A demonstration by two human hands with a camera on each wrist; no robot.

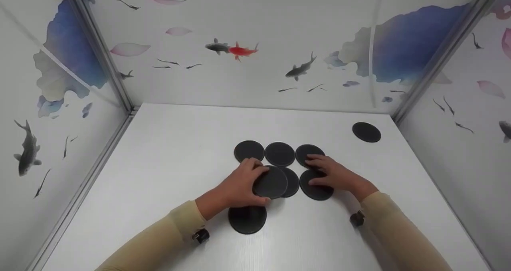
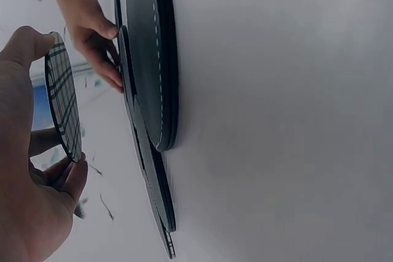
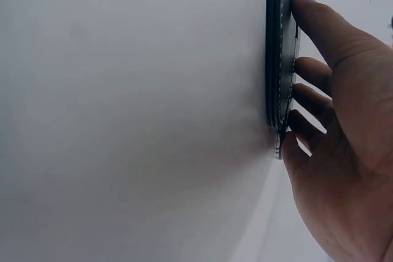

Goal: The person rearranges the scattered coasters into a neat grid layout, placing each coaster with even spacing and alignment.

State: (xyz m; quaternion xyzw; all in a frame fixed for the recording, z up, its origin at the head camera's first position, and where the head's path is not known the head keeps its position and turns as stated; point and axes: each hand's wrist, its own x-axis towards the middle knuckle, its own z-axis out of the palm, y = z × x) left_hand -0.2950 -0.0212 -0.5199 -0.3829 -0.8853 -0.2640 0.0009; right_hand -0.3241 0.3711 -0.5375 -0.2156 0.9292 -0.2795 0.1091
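Observation:
My left hand (image 1: 241,183) holds a round black coaster (image 1: 270,182) by its edge, thumb and fingers on opposite sides. In the left wrist view this coaster's underside (image 2: 63,96) is plaid, and it is tilted above the table. From the head view it overlaps another coaster (image 1: 293,183) beneath it. My right hand (image 1: 335,173) rests on two coasters: its thumb lies on the near one (image 1: 315,189), its fingertips on the one behind (image 1: 305,151). White stitching runs round the coaster edge (image 3: 284,47) in the right wrist view.
Two more coasters, a left one (image 1: 248,148) and a middle one (image 1: 280,154), continue the back row. Another coaster (image 1: 247,221) lies nearest the body, under the left wrist. A lone coaster (image 1: 366,132) is at the table's back right. Printed wall panels (image 1: 247,83) enclose the white table (image 1: 171,143).

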